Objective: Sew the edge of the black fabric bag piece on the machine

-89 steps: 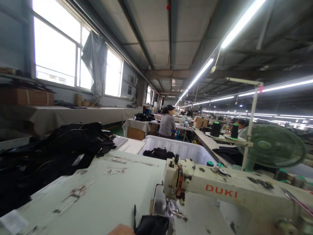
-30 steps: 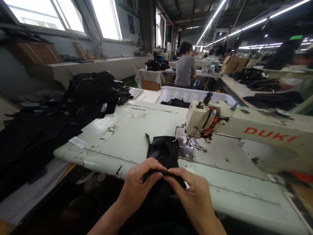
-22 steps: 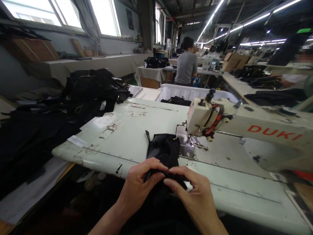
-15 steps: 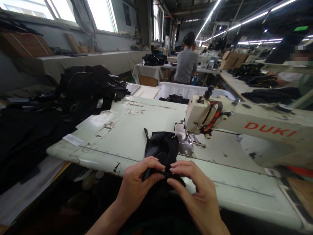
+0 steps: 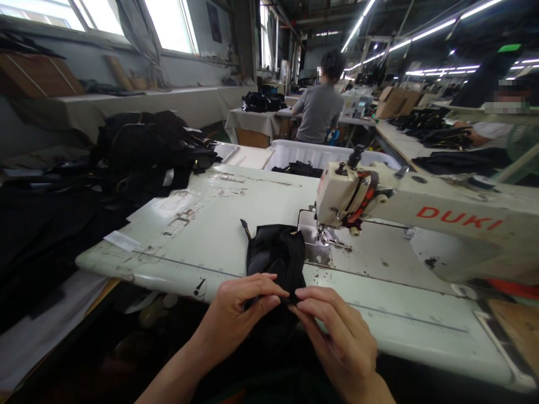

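A black fabric piece [image 5: 275, 249] lies over the front edge of the pale green sewing table [image 5: 236, 224], with a small strap end sticking out at its upper left. My left hand [image 5: 246, 306] pinches the near part of the cloth between thumb and fingers. Close beside it, my right hand [image 5: 337, 325] pinches the same cloth, the two sets of fingertips almost touching. To the right of the cloth's far end stands the sewing machine [image 5: 337, 205], its presser foot [image 5: 332, 238] apart from the fabric. The cloth below my hands merges with dark shadow.
Black fabric goods [image 5: 143, 146] are heaped along the left. Behind the table stands a white plastic bin [image 5: 332, 150] with black pieces inside. A person in grey [image 5: 320, 109] sits farther back, and another person is partly visible at right. A paper slip [image 5: 122, 241] lies at the table's left edge.
My right hand's fingers have drawn closer together and nearer the left fingertips on the cloth. The view has shifted slightly; the person in grey has turned their head and moved an arm.
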A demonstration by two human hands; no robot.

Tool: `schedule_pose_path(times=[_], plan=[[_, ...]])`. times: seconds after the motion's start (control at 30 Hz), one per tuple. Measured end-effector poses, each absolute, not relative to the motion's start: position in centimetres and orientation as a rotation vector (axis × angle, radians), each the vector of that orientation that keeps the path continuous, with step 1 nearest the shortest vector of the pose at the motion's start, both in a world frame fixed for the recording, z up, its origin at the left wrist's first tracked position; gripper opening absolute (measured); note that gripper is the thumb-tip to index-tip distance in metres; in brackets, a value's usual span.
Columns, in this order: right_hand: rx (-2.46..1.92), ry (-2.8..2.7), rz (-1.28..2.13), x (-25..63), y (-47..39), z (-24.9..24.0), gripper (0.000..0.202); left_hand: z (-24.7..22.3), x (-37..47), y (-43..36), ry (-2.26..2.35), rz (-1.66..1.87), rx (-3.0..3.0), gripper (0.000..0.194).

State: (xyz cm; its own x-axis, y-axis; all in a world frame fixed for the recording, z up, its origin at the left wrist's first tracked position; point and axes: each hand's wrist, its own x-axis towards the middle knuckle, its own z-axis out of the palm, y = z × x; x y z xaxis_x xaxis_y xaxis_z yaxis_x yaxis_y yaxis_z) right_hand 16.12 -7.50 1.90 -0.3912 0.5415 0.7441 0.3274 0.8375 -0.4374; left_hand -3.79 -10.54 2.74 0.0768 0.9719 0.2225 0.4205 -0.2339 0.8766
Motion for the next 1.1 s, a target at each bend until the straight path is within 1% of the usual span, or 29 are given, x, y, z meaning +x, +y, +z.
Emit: schedule_pose_path(times=[0.13,0.3,0.47,0.67,0.77,0.9,1.0,1.1], plan=[[-0.644,-2.039,0.323,16.2,-7.5,2.2,0.016,3.6,-3.7,-10.5,1.381,1.099,1.784,0.014],[-0.712,-2.011,0.555,16.0,-8.1,3.1,0.012,3.7,-2.9,-10.6,1.34,1.293,1.9,0.014],[-0.784,-2.0,0.572,15.9,-8.4,3.1,0.012,2.9,-2.5,-10.9,1.388,1.445,2.017,0.017],[-0.836,-1.92,0.612,15.9,-7.7,2.9,0.011,2.2,-2.8,-11.0,1.464,1.389,1.997,0.015],[-0.828,-1.917,0.627,15.9,-7.7,2.9,0.01,2.0,-3.0,-10.8,1.442,1.354,1.992,0.008],[-0.808,-1.935,0.65,15.9,-7.8,3.0,0.009,2.1,-3.0,-10.6,1.369,1.396,1.952,0.008],[-0.823,-1.954,0.653,16.1,-7.8,2.9,0.006,2.3,-2.8,-10.6,1.4,1.405,1.871,0.011],[-0.862,-1.985,0.646,16.0,-7.8,2.7,0.029,2.5,-2.7,-10.8,1.431,1.396,1.822,0.011]])
